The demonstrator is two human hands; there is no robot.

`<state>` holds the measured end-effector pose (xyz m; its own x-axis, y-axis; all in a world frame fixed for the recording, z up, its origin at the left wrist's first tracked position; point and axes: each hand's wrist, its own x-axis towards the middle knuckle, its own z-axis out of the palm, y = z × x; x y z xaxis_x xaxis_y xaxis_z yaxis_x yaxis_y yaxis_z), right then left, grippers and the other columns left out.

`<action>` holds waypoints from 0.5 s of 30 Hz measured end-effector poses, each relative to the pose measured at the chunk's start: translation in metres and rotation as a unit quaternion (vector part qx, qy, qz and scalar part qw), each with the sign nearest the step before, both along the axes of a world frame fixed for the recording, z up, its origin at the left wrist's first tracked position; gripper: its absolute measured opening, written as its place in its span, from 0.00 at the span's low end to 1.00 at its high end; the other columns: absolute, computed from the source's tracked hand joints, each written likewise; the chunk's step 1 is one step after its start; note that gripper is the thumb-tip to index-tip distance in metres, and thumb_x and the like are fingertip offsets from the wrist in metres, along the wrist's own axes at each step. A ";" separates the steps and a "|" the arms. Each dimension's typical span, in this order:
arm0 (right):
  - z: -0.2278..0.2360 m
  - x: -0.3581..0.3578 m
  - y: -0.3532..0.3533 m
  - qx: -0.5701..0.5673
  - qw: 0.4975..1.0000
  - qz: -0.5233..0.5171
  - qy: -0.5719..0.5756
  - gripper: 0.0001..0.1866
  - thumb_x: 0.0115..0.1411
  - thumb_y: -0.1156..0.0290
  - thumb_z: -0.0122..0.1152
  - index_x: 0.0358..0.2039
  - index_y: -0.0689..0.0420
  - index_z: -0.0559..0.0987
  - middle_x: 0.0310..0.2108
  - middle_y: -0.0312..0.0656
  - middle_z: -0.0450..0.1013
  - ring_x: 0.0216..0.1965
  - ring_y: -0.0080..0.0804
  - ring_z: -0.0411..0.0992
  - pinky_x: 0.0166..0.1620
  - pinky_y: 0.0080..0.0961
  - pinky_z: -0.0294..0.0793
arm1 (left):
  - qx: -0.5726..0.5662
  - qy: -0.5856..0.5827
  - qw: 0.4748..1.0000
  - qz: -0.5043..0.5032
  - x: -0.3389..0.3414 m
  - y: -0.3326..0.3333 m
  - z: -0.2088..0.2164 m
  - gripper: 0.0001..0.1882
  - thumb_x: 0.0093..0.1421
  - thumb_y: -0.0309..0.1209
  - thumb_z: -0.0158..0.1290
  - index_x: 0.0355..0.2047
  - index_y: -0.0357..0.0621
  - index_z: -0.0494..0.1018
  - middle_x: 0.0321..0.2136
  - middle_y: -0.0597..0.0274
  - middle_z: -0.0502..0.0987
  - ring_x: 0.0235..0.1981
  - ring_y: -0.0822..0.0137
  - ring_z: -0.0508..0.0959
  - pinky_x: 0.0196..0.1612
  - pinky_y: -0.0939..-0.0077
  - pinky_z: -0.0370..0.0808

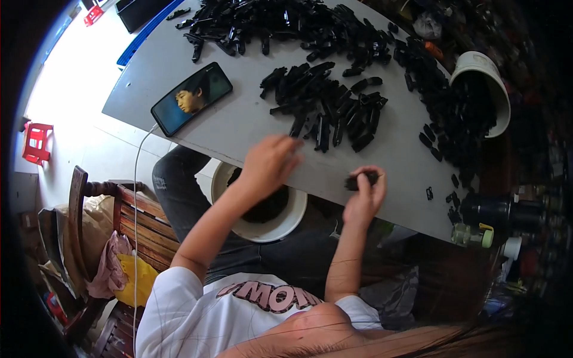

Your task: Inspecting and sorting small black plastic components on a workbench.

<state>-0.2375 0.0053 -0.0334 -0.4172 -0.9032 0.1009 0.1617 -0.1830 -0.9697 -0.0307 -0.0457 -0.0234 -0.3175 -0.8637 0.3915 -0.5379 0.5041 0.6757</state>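
Glossy black elongated plastic pieces (334, 101) lie in a loose heap on the grey table, just beyond my hands. My left hand (270, 166) is over the table's near edge, short of this heap. Motion smears its fingers, so I cannot see whether they hold anything. To its right, my right hand (365, 196) is closed around a dark piece (362, 180), its thumb and fingers wrapped about it. That piece looks like the black ones in the heap, though the fingers cover much of it. Below my left forearm, a white bucket (295, 216) holds dark contents.
A phone (192, 98) playing a video lies at the left, with a white cable (136, 227). More black pieces (268, 24) cover the far side. A tipped white bucket (500, 89) spills small black parts at the right, near a small bottle (471, 236). A wooden chair (143, 221) stands left.
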 end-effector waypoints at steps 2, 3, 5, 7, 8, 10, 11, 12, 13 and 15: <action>0.008 -0.019 -0.019 0.050 0.991 -0.047 0.112 0.11 0.53 0.81 0.54 0.38 0.60 0.72 0.40 0.45 0.72 0.44 0.39 0.71 0.44 0.34 0.70 | -0.022 -0.051 0.998 0.043 -0.006 -0.019 0.001 0.12 0.54 0.35 0.54 0.37 0.43 0.71 0.29 0.58 0.71 0.34 0.55 0.73 0.33 0.66 0.72; 0.008 -0.025 -0.033 0.018 0.929 -0.067 0.364 0.13 0.52 0.80 0.54 0.40 0.58 0.72 0.42 0.44 0.71 0.43 0.40 0.71 0.44 0.33 0.71 | -0.043 -0.106 0.990 0.088 -0.010 -0.025 0.000 0.11 0.53 0.34 0.54 0.35 0.43 0.70 0.29 0.59 0.70 0.33 0.57 0.73 0.32 0.66 0.72; 0.006 -0.032 -0.045 -0.018 0.802 -0.083 0.591 0.14 0.52 0.80 0.55 0.41 0.57 0.73 0.43 0.43 0.71 0.42 0.42 0.72 0.43 0.32 0.72 | -0.031 -0.154 0.983 0.097 -0.012 -0.031 -0.003 0.10 0.52 0.32 0.54 0.33 0.43 0.69 0.29 0.59 0.69 0.33 0.58 0.73 0.32 0.67 0.72; 0.005 -0.037 -0.050 0.080 0.715 -0.029 0.694 0.17 0.52 0.78 0.56 0.45 0.55 0.73 0.46 0.41 0.69 0.42 0.45 0.71 0.44 0.32 0.71 | -0.017 -0.202 0.973 0.107 -0.012 -0.033 -0.007 0.09 0.51 0.30 0.53 0.32 0.43 0.68 0.29 0.60 0.69 0.33 0.59 0.73 0.31 0.67 0.72; 0.006 -0.039 -0.050 0.079 0.722 -0.020 0.687 0.16 0.53 0.76 0.58 0.44 0.55 0.73 0.45 0.40 0.69 0.43 0.44 0.71 0.43 0.33 0.72 | -0.034 -0.216 0.969 0.118 -0.009 -0.033 -0.010 0.08 0.50 0.28 0.52 0.31 0.43 0.67 0.29 0.60 0.69 0.33 0.60 0.73 0.31 0.68 0.72; 0.008 -0.044 -0.048 0.094 0.719 -0.015 0.688 0.15 0.53 0.75 0.58 0.43 0.56 0.73 0.44 0.41 0.69 0.42 0.44 0.71 0.42 0.33 0.72 | -0.050 -0.231 0.963 0.126 -0.004 -0.032 -0.010 0.08 0.49 0.26 0.51 0.30 0.43 0.66 0.30 0.60 0.69 0.33 0.60 0.73 0.31 0.68 0.71; 0.009 -0.046 -0.047 0.108 0.715 -0.010 0.691 0.14 0.53 0.75 0.58 0.42 0.56 0.73 0.43 0.42 0.69 0.41 0.45 0.71 0.41 0.33 0.72 | -0.059 -0.235 0.963 0.116 -0.002 -0.030 -0.008 0.09 0.48 0.24 0.50 0.31 0.43 0.65 0.30 0.59 0.69 0.33 0.60 0.73 0.31 0.68 0.71; 0.008 -0.046 -0.046 0.108 0.716 -0.009 0.689 0.14 0.53 0.75 0.58 0.42 0.56 0.73 0.43 0.42 0.69 0.41 0.45 0.71 0.41 0.33 0.72 | -0.068 -0.240 0.962 0.106 0.001 -0.029 -0.004 0.09 0.48 0.23 0.49 0.32 0.42 0.65 0.30 0.59 0.69 0.33 0.60 0.73 0.32 0.69 0.71; 0.008 -0.045 -0.046 0.116 0.727 -0.020 0.676 0.13 0.54 0.74 0.57 0.41 0.57 0.73 0.41 0.43 0.69 0.40 0.46 0.71 0.40 0.34 0.72 | -0.067 -0.242 0.962 0.107 0.003 -0.028 -0.003 0.09 0.48 0.23 0.49 0.32 0.42 0.65 0.30 0.59 0.69 0.33 0.60 0.73 0.32 0.69 0.71; 0.007 -0.045 -0.044 0.121 0.740 -0.028 0.661 0.12 0.54 0.74 0.57 0.40 0.57 0.72 0.40 0.44 0.69 0.39 0.46 0.71 0.39 0.34 0.72 | -0.039 -0.216 0.971 0.097 0.008 -0.026 0.000 0.12 0.48 0.21 0.47 0.35 0.41 0.65 0.30 0.56 0.68 0.34 0.57 0.73 0.34 0.67 0.71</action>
<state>-0.2826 -0.0392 -0.0264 -0.1367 -0.9467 0.2915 -0.9585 0.0522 -0.2802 -0.0224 -0.0717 -0.0235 -0.3006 -0.8970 0.3241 -0.8526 0.4051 0.3302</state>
